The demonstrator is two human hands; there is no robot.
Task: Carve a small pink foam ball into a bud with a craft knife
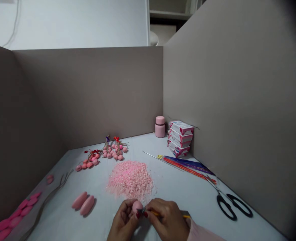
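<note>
My left hand (125,218) is closed round a small smooth pink ball (137,205), with thumb and fingers on its sides. My right hand (166,216) grips a slim yellow-handled craft knife (156,213); its dark pointed tip lies against the ball's near side, close to my left thumb. Fingers cover much of the tool, and its rear end sticks out beyond my right hand. Just past both hands is a loose heap of pink shavings (130,179). Two elongated pink pieces (87,205) lie on the white table to the left of my left hand.
Scissors (227,201) and bundles of red and purple strips (188,165) lie at right. Stacked boxes (180,137) and a pink flask (160,127) stand behind. Tied clusters of pink balls (114,152), cords (46,202) and flat pink pieces (16,216) are left. Grey panels (92,93) enclose the table.
</note>
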